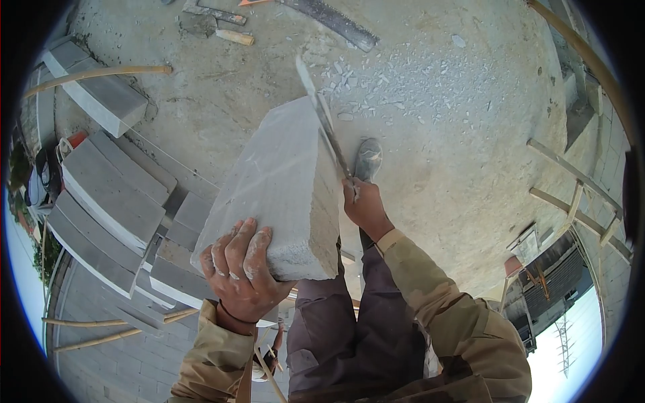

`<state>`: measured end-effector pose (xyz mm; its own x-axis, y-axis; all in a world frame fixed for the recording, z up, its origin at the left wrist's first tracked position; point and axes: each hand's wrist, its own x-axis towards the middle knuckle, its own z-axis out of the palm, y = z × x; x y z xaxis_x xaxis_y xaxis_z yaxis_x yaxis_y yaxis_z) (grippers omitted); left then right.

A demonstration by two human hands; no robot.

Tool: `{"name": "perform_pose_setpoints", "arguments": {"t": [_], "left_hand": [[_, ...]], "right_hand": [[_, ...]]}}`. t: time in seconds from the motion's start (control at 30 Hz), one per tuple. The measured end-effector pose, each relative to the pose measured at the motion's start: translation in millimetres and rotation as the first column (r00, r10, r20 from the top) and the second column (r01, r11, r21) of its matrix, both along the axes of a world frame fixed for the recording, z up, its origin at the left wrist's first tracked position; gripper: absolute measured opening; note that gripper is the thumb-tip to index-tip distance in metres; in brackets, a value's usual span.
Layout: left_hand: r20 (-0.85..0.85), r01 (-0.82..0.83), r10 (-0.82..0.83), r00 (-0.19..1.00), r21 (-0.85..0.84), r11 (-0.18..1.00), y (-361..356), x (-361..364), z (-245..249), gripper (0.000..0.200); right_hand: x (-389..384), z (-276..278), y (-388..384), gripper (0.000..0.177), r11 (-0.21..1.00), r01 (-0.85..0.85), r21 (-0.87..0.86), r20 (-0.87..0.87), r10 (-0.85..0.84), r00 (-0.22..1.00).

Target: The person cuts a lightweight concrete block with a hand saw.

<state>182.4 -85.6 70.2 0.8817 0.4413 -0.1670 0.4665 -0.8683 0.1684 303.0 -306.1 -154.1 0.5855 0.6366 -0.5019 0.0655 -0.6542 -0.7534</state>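
A large light grey concrete block (269,174) stands in front of me, its right edge rough and chipped. My left hand (245,269) grips the near left corner of the block, with dusty fingers bent over the top. My right hand (363,205) is closed around the lower end of a long, thin metal tool (329,131). The tool's pale, dusty end lies along the block's far right edge; its exact kind is hard to tell at this angle. White chips (396,87) are scattered on the floor beyond the block.
A saw (336,23), a hammer-like tool (215,12) and a trowel (234,36) lie on the floor ahead. Grey blocks (111,188) are stacked at left. Wooden poles (578,195) stand at right. My shoe (368,160) is beside the block.
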Motion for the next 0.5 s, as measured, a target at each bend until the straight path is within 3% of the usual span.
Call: {"name": "perform_pose_setpoints", "arguments": {"t": [0.03,0.17,0.23,0.27,0.33,0.37,0.5], "left_hand": [[-0.012,-0.001,0.001,1.000,-0.003,1.000,-0.8,0.0,0.8,0.097],[-0.048,0.014,-0.014,0.999,-0.009,1.000,0.9,0.2,2.2,0.098],[-0.026,0.000,0.000,1.000,-0.004,1.000,-0.9,-1.7,-2.2,0.093],[0.006,-0.017,0.017,1.000,0.012,1.000,-1.2,-2.3,-2.0,0.087],[-0.002,-0.009,0.009,1.000,0.010,1.000,-0.3,-0.8,0.5,0.087],[-0.015,-0.004,0.004,1.000,0.010,1.000,0.4,1.0,1.5,0.088],[-0.017,-0.006,0.006,1.000,0.010,1.000,-0.6,2.1,0.1,0.088]], "right_hand": [[3.2,-7.6,5.7,0.023,0.986,-0.115,-0.120,-0.052,0.109,0.993],[23.7,25.6,14.9,0.025,0.993,-0.031,-0.110,-0.080,0.023,0.997],[23.3,43.8,21.1,0.028,0.985,0.126,0.115,-0.004,-0.126,0.992],[16.2,37.8,18.4,0.028,0.985,0.129,0.111,-0.007,-0.129,0.992],[4.0,6.5,10.0,0.029,0.989,-0.085,-0.119,0.017,0.087,0.996],[3.1,-11.8,1.2,0.026,0.976,-0.118,-0.183,-0.029,0.114,0.993],[16.3,23.9,6.2,0.025,0.993,0.024,-0.114,-0.071,-0.032,0.997]]}}
